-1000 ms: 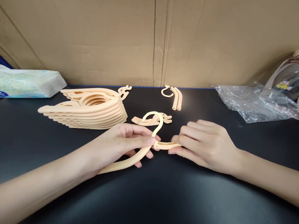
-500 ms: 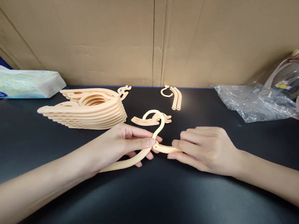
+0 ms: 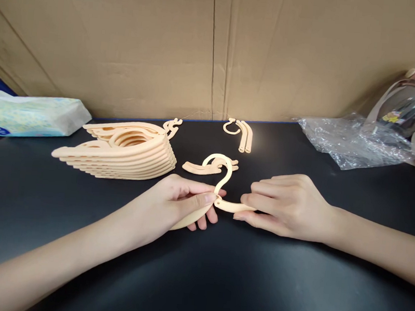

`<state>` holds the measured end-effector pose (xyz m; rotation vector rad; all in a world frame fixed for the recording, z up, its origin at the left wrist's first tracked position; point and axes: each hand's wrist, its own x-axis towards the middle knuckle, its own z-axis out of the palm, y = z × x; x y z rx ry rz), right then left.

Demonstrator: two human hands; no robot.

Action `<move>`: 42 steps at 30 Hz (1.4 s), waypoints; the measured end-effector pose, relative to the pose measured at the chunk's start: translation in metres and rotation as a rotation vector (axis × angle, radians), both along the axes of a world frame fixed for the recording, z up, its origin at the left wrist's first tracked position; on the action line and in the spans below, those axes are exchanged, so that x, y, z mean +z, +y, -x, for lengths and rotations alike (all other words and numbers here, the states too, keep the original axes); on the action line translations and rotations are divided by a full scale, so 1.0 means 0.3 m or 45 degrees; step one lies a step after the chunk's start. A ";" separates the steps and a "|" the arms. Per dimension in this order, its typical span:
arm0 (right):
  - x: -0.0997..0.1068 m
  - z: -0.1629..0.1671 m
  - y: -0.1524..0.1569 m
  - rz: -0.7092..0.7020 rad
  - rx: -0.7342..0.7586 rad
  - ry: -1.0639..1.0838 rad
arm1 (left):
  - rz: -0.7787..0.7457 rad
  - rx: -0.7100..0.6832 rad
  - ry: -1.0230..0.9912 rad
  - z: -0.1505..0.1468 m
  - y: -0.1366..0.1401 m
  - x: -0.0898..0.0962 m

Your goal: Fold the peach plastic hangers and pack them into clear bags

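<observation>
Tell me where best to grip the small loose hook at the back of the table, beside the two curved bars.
Probably best to pinch the rounded left side of the hook, coming down from above and the left. It appears to lie flat on the table, and that curve faces away from the curved bars close on its right.

So the peachy hanger part with the hook (image 3: 229,173) looks like smooth plastic with a soft, satiny finish, and the nested stack of hangers (image 3: 134,161) seems to be the same stuff, just more matt. The black tabletop (image 3: 218,277) is smooth and kinda semi-gloss with hazy reflections, while the wall behind (image 3: 130,47) looks like plain matt brown cardboard, lightly creased. Then there's crinkly, shiny clear film (image 3: 357,139), a tissue pack (image 3: 36,116) in slightly glossy printed wrap, and a glossy see-through plastic-looking container (image 3: 403,114).
</observation>
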<state>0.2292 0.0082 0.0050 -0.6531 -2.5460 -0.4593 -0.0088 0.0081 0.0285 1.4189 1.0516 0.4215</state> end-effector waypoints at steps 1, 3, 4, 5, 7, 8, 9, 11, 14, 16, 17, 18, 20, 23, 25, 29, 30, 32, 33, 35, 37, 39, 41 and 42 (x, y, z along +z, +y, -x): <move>0.001 0.000 0.001 0.009 0.000 -0.002 | -0.002 0.000 0.001 0.001 0.000 -0.001; 0.002 -0.001 0.002 0.031 0.001 -0.007 | -0.018 -0.017 -0.015 0.004 0.000 -0.006; 0.002 -0.001 0.002 0.041 0.000 -0.009 | -0.030 -0.031 -0.026 0.006 0.001 -0.009; 0.002 -0.002 0.003 0.050 -0.001 -0.010 | -0.040 -0.042 -0.034 0.008 0.001 -0.011; 0.001 -0.002 0.004 0.063 0.001 -0.010 | -0.047 -0.052 -0.027 0.010 0.001 -0.013; 0.001 -0.003 0.005 0.069 0.002 -0.007 | -0.054 -0.056 -0.019 0.010 0.001 -0.013; 0.001 -0.004 0.006 0.082 0.003 0.000 | -0.065 -0.066 -0.010 0.010 0.000 -0.012; 0.002 -0.006 0.008 0.124 0.003 0.023 | -0.096 -0.093 0.014 0.009 0.000 -0.011; 0.005 -0.009 0.011 0.187 0.011 0.043 | -0.122 -0.119 0.050 0.008 0.002 -0.011; 0.005 -0.011 0.014 0.207 0.023 0.044 | -0.125 -0.128 0.057 0.008 0.004 -0.011; 0.004 -0.012 0.015 0.215 0.030 0.043 | -0.141 -0.141 0.061 0.008 0.004 -0.010; 0.002 -0.012 0.017 0.221 0.037 0.042 | -0.168 -0.161 0.069 0.007 0.004 -0.009; -0.001 -0.013 0.022 0.226 0.042 0.033 | -0.237 -0.207 0.103 0.006 0.001 -0.004; -0.002 -0.015 0.031 0.238 0.000 0.047 | -0.300 -0.249 0.174 0.003 -0.006 0.005; 0.000 -0.016 0.038 0.250 -0.043 0.087 | -0.299 -0.268 0.202 0.002 -0.007 0.008; 0.003 -0.017 0.046 0.288 -0.115 0.190 | -0.248 -0.326 0.154 0.008 0.004 0.004; 0.002 -0.017 0.047 0.300 -0.127 0.225 | -0.229 -0.329 0.135 0.009 0.007 0.002; -0.001 -0.017 0.049 0.313 -0.131 0.287 | -0.198 -0.326 0.111 0.012 0.012 -0.002; -0.002 -0.017 0.050 0.311 -0.124 0.301 | -0.191 -0.323 0.107 0.013 0.013 -0.003; -0.004 -0.016 0.051 0.291 -0.101 0.303 | -0.197 -0.322 0.107 0.013 0.013 -0.003; -0.005 -0.015 0.052 0.261 -0.083 0.295 | -0.209 -0.325 0.112 0.011 0.012 -0.001; -0.004 -0.014 0.052 0.223 -0.074 0.291 | -0.209 -0.323 0.125 0.008 0.011 0.002; -0.002 -0.014 0.050 0.180 -0.058 0.289 | -0.211 -0.322 0.131 0.006 0.011 0.003; 0.000 -0.013 0.049 0.154 -0.047 0.292 | -0.215 -0.321 0.132 0.005 0.010 0.003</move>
